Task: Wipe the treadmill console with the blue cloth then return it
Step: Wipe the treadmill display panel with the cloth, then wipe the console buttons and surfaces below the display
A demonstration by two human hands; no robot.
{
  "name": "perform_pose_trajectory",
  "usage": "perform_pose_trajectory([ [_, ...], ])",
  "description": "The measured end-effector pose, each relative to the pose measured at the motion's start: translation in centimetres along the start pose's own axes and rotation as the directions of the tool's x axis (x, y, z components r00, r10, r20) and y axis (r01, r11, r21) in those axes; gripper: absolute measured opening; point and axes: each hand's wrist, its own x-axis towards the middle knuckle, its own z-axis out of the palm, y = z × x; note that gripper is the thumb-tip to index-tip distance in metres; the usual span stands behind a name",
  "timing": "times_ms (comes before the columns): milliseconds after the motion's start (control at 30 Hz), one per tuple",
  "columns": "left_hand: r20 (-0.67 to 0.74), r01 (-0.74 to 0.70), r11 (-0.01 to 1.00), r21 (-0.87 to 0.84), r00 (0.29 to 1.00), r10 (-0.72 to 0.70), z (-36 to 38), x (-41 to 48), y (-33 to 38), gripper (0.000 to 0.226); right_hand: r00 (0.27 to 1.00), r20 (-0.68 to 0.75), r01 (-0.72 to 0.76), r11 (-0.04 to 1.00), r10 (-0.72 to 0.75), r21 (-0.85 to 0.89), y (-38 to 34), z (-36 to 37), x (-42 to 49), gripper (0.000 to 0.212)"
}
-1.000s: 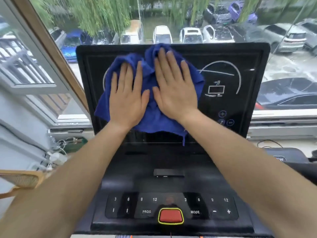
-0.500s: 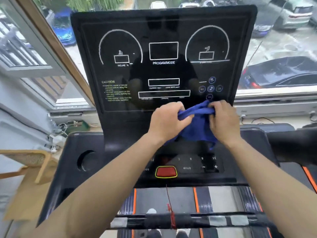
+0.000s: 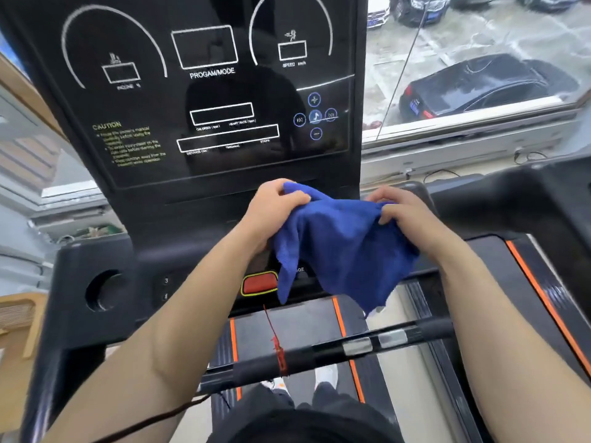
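Observation:
The blue cloth (image 3: pixel 339 247) hangs spread between both hands in front of the lower part of the black treadmill console (image 3: pixel 204 91). My left hand (image 3: pixel 271 207) pinches its upper left corner. Its upper right edge is gripped by my right hand (image 3: pixel 404 212). The cloth is off the display panel and droops over the button panel, hiding most of the buttons. Part of the red stop button (image 3: pixel 257 282) shows beside the cloth's lower left edge.
A round cup holder (image 3: pixel 104 290) sits in the console's left wing. A black handlebar (image 3: pixel 351 346) with a red safety cord (image 3: pixel 278 346) crosses below the hands. The belt with orange stripes (image 3: pixel 287 327) lies underneath. A window with parked cars is at the right.
Both hands left the display, where they pressed the cloth flat, and came down to the button panel. The cloth went from bunched between the hands to pulled apart and spread.

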Motion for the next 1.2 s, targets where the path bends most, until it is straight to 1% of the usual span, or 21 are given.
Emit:
perform_pose_trajectory([
  [67,-0.294,0.075,0.956,0.282,0.956,0.011,0.9,0.3,-1.7,0.018,0.991,-0.114,0.043,0.97,-0.073,-0.24,2.1,0.7,1.2,0.036],
  [100,-0.373,0.114,0.912,0.394,0.927,0.045,1.3,0.0,-2.5,0.026,0.981,-0.151,0.047,0.905,-0.122,-0.422,3.2,1.3,1.6,0.042],
  [133,-0.412,0.129,0.863,0.489,0.906,0.098,1.8,-0.5,-3.3,0.037,0.965,-0.19,0.02,0.774,-0.181,-0.633,4.2,1.9,1.8,0.05],
  [167,-0.416,0.098,0.814,0.572,0.89,0.185,2.3,-1.0,-4.2,0.047,0.939,-0.224,-0.013,0.621,-0.262,-0.784,5.4,2.6,1.8,0.055],
  [200,-0.381,0.022,0.769,0.639,0.878,0.291,3.0,-1.4,-5.0,0.054,0.913,-0.222,-0.009,0.527,-0.343,-0.85,6.5,3.4,1.6,0.057],
  [233,-0.308,-0.071,0.715,0.696,0.87,0.386,3.8,-1.5,-6.0,0.057,0.899,-0.182,0.042,0.493,-0.398,-0.869,7.6,4.2,1.5,0.058],
  [267,-0.202,-0.149,0.642,0.752,0.875,0.44,4.6,-1.3,-6.9,0.057,0.906,-0.116,0.103,0.478,-0.407,-0.872,8.7,5.1,1.5,0.061],
  [300,-0.09,-0.19,0.561,0.806,0.897,0.432,5.5,-1.0,-7.9,0.055,0.928,-0.053,0.132,0.462,-0.368,-0.877,9.8,5.9,1.5,0.065],
  [333,-0.003,-0.198,0.493,0.847,0.927,0.376,6.3,-0.6,-8.8,0.056,0.947,-0.015,0.133,0.432,-0.322,-0.892,10.8,6.6,1.6,0.068],
  [367,0.047,-0.186,0.444,0.876,0.951,0.306,7.0,0.0,-9.6,0.059,0.958,-0.007,0.115,0.405,-0.287,-0.907,11.8,7.0,1.9,0.07],
  [400,0.071,-0.172,0.401,0.9,0.964,0.257,7.5,0.6,-10.2,0.063,0.962,-0.021,0.09,0.387,-0.273,-0.918,12.4,7.2,2.2,0.069],
  [467,0.098,-0.171,0.298,0.939,0.965,0.245,8.1,1.5,-11.1,0.066,0.962,-0.052,0.046,0.348,-0.267,-0.936,12.7,7.4,2.4,0.067],
  [500,0.11,-0.176,0.273,0.946,0.964,0.242,8.3,1.6,-11.5,0.065,0.96,-0.055,0.043,0.336,-0.276,-0.941,12.8,7.6,2.4,0.065],
  [600,0.152,-0.21,0.288,0.934,0.966,0.209,8.1,-0.4,-12.4,0.063,0.955,-0.058,0.05,0.349,-0.291,-0.936,13.5,8.5,0.3,0.064],
  [700,0.156,-0.204,0.252,0.946,0.968,0.195,7.1,-3.5,-13.8,0.063,0.962,-0.016,0.082,0.344,-0.271,-0.935,14.7,10.1,-2.6,0.063],
  [767,0.164,-0.204,0.271,0.941,0.973,0.166,6.6,-3.3,-13.8,0.062,0.965,0.036,0.123,0.328,-0.259,-0.937,14.4,10.0,-1.9,0.063],
  [867,0.133,-0.188,0.297,0.936,0.972,0.194,6.5,0.2,-12.2,0.062,0.959,0.09,0.173,0.303,-0.268,-0.937,12.5,8.8,2.2,0.065],
  [967,0.132,-0.179,0.228,0.957,0.969,0.208,6.4,2.2,-11.4,0.063,0.966,0.055,0.14,0.334,-0.251,-0.932,11.5,8.2,4.0,0.066],
  [1000,0.139,-0.184,0.228,0.956,0.97,0.201,6.4,1.8,-11.5,0.063,0.967,0.04,0.126,0.335,-0.253,-0.934,11.7,8.3,3.5,0.066],
  [1100,0.204,-0.244,0.28,0.928,0.965,0.165,6.5,-0.9,-12.3,0.062,0.966,0.022,0.109,0.329,-0.258,-0.938,13.0,9.4,0.3,0.064],
  [1200,0.224,-0.253,0.252,0.934,0.965,0.14,5.4,-3.3,-13.6,0.064,0.957,0.118,0.199,0.305,-0.265,-0.931,13.6,10.5,-1.0,0.063],
])
